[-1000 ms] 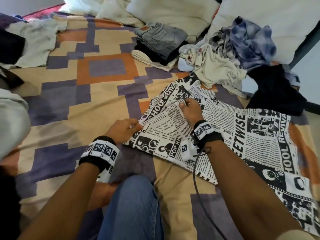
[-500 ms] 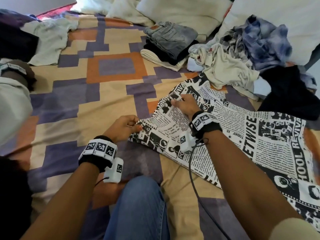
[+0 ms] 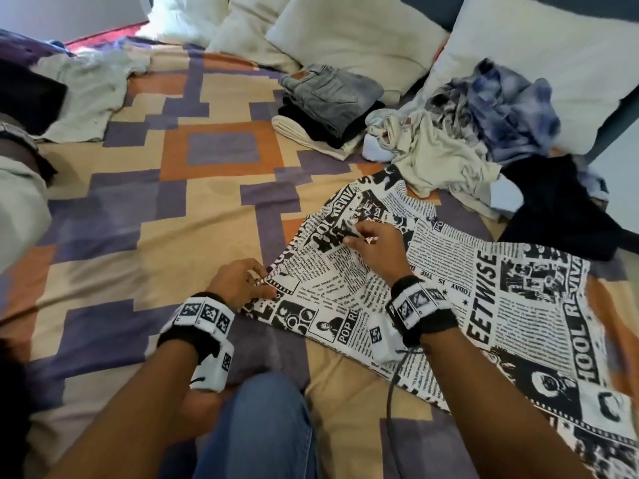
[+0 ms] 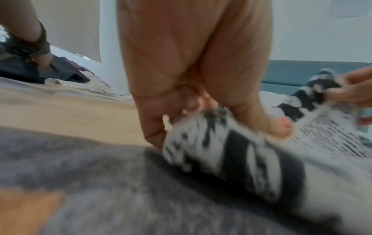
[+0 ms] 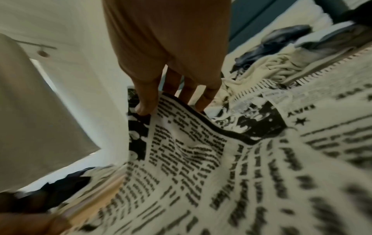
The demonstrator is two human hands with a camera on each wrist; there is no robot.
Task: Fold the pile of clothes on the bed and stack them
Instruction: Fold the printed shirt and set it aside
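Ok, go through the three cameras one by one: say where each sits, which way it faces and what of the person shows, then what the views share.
Head: on the head, facing forward and down at the bed; both forearms, left hand, right hand and a knee show.
Left wrist: low over the bedspread, looking along the left hand pinching the newspaper-print garment; the right hand shows far right.
Right wrist: looking along the right hand's fingers gripping the garment's edge.
Shared: all three show the newspaper-print garment.
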